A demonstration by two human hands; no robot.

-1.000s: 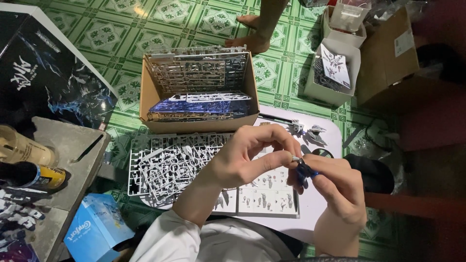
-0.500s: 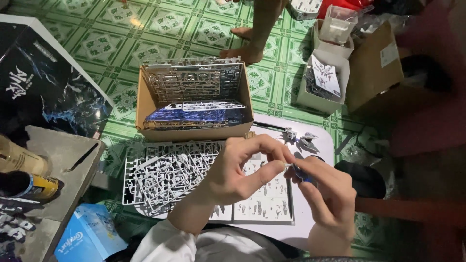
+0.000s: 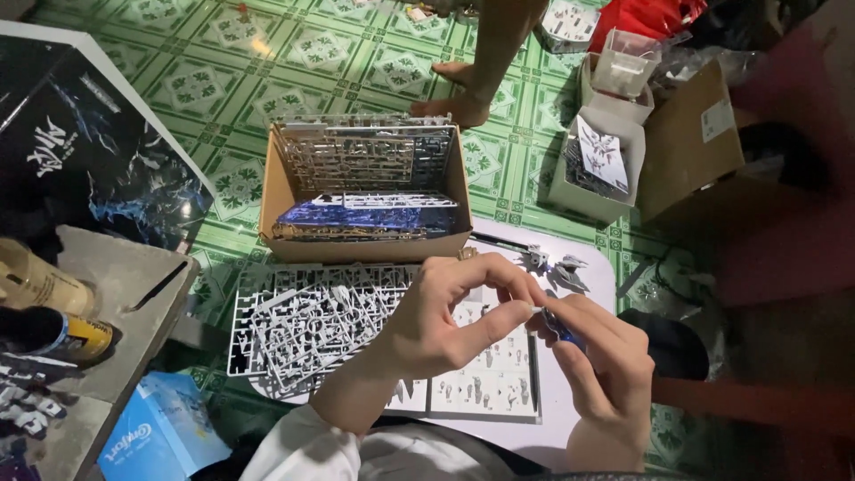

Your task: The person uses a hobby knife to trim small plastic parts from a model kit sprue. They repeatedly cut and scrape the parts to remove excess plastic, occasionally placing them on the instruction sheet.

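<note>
A brown cardboard box [image 3: 365, 191] stands open on the green patterned floor tiles [image 3: 267, 62] at the far edge of a small white table [image 3: 598, 276], packed with grey and glossy blue plastic part frames. To its right I see a smaller white carton [image 3: 598, 165] with a printed sheet propped inside, and a tilted brown box [image 3: 690, 138] bearing a pale rectangular label. At far left leans a large dark box lid [image 3: 89, 151] with blue and white artwork; a light blue packet [image 3: 147, 436] lies low at left beside a grey side surface [image 3: 116, 285] carrying a yellow-banded can [image 3: 58, 334]. Flat grey part frames [image 3: 312, 325], thin and lattice-like, cover the table's near half over a printed instruction sheet [image 3: 485, 379]. My left hand [image 3: 445, 316] arches above them, thumb and forefinger pinched narrow on a tiny pale piece [image 3: 537, 309]. My right hand [image 3: 601, 365] curls upward just beside it, fingers closed around a small dark blue part [image 3: 559, 328], so both pieces sit touching over the table's centre. A bystander's bare foot [image 3: 459, 102] rests on the tiles beyond the box.
</note>
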